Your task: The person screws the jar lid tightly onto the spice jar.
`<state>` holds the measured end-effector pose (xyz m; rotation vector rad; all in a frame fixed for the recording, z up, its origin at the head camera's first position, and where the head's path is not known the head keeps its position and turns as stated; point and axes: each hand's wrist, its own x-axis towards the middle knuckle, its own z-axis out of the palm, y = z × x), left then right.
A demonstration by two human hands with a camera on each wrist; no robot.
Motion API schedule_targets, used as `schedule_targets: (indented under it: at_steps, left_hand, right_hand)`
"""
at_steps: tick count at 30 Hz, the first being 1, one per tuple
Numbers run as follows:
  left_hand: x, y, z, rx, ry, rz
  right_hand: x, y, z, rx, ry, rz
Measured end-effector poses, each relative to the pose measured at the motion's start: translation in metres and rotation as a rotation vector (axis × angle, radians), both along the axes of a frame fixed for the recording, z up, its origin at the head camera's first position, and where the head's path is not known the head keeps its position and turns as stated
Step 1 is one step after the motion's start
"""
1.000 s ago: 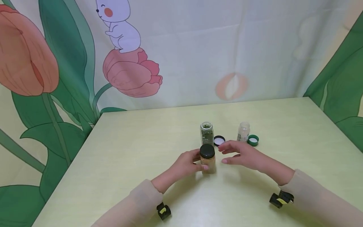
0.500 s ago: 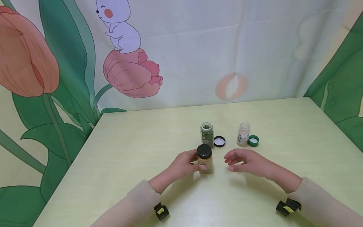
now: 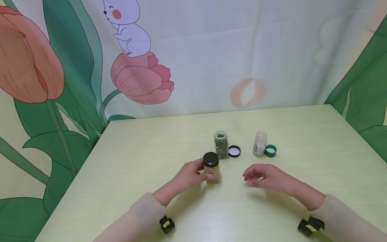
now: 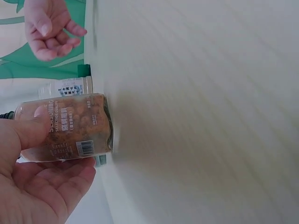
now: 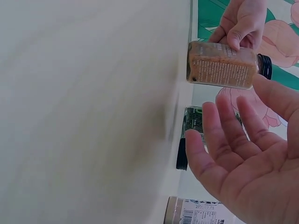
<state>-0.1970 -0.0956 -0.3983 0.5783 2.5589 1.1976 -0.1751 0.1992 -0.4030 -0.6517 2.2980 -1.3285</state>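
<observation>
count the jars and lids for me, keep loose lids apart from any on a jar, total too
Jars: 3 (brown jar in the left hand, green-filled jar, clear jar)
Loose lids: 2 (loose black lid, green lid)
Lids on a jar: 1 (fitted black lid, on the brown jar)
Total: 6

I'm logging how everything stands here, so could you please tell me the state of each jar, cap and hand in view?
Brown seasoning jar: upright, black lid on.
Green herb jar: upright, uncapped.
Black cap: lying beside the green herb jar, inside up.
Clear jar: upright, uncapped; fill level unclear.
Green cap: lying beside the clear jar, inside up.
Left hand: gripping the brown seasoning jar.
Right hand: holding nothing, loosely curved.
</observation>
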Motion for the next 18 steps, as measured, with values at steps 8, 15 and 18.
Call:
schedule_targets:
  at_steps: [8,15,18]
  left_hand:
    - [-0.003,-0.011,0.000,-0.007,0.013,0.007]
    - [-0.007,-0.025,-0.003,-0.030,0.031,0.011]
    - [-0.008,-0.033,-0.002,-0.033,0.011,0.050]
  right_hand:
    - [0.000,0.002,-0.002,0.001,0.001,0.012]
    - [0.001,0.004,-0.001,-0.004,0.000,0.025]
    - [0.001,0.005,0.000,-0.003,0.000,0.026]
